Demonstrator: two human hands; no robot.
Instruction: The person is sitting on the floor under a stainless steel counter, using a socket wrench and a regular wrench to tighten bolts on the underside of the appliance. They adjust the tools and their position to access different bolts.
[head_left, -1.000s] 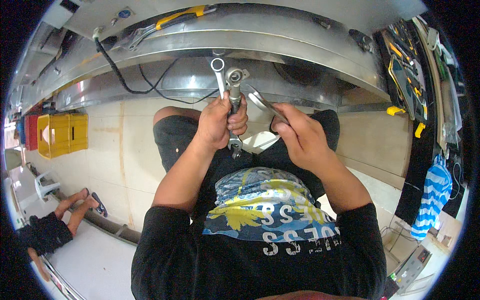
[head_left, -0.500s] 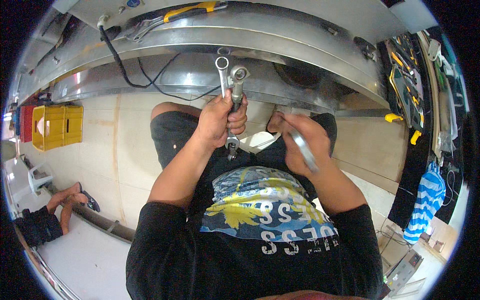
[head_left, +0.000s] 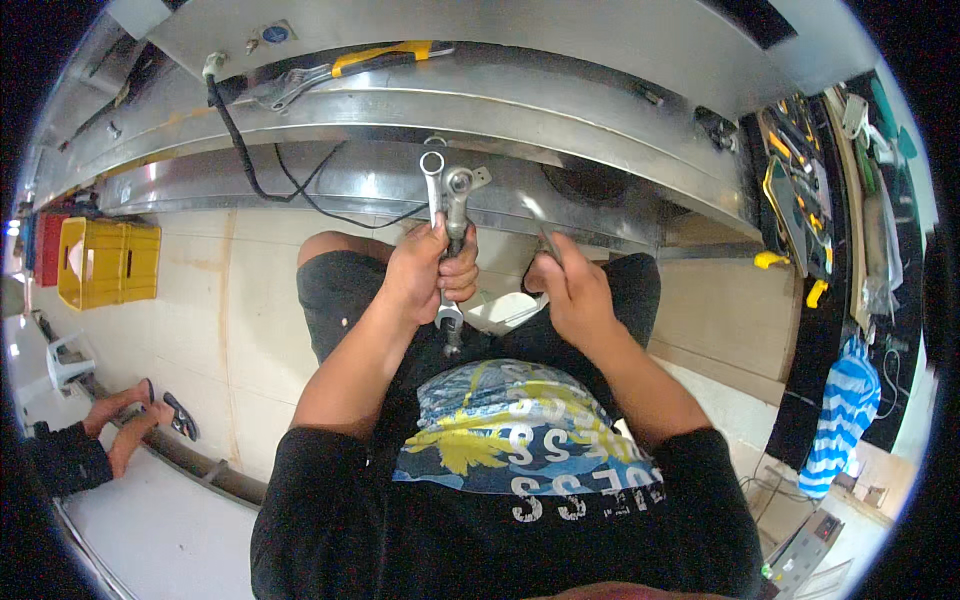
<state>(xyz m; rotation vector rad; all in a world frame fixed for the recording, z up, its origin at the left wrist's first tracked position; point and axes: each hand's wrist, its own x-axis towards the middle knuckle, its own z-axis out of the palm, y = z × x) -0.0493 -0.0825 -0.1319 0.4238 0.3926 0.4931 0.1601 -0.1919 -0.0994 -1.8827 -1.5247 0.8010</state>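
My left hand [head_left: 425,275] is closed around two metal tools held side by side over my lap. One is a combination wrench [head_left: 433,185], its ring end up and its open jaw below my fist. Beside it is a metal rod with a round, eye-like head [head_left: 459,184]; its lower end pokes out under the hand. A small metal tab shows next to that head. My right hand [head_left: 582,300], a short way to the right, grips a slim metal tool [head_left: 546,236]. Its bright tip is blurred and points up toward the rod's head, apart from it.
Ahead runs a steel machine ledge [head_left: 560,105] with an adjustable wrench [head_left: 300,85] and a yellow-handled tool [head_left: 385,57]. A black cable [head_left: 235,140] hangs there. Yellow crate [head_left: 110,262] at left; tools and a striped cloth [head_left: 842,415] at right. Another person's legs [head_left: 125,420] show lower left.
My right hand has swung its tool round, from pointing back toward me to pointing away, and sits slightly left. My left hand still holds both tools, a little lower and further left in view.
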